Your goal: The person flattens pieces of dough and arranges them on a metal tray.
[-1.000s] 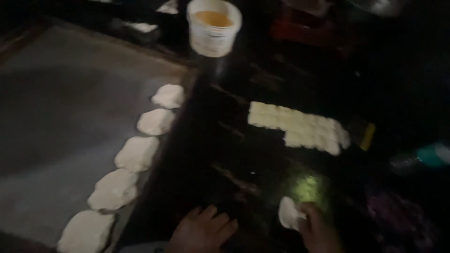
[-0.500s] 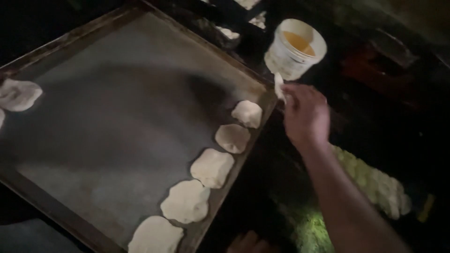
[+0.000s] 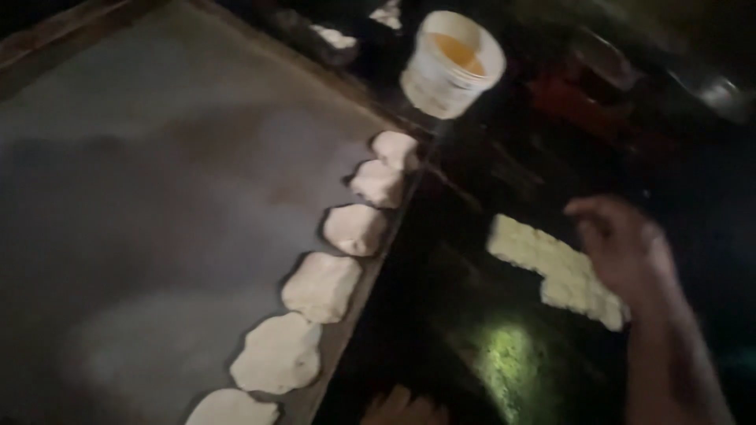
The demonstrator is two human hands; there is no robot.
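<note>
Right hand (image 3: 622,252): our grip hung released over the cut dough pieces (image 3: 561,271).
Left hand (image 3: 405,408): grip unclear.
Risk: we judged soft pieces might stick together.

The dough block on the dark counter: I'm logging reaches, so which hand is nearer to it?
Right. The right hand hovers over the dough block, overlapping its far edge. Only the left hand's fingertips show at the bottom edge, well short of it.

Dim, grainy view, motion blur throughout, greenish glare patch on dark counter (image 3: 504,358)
</note>
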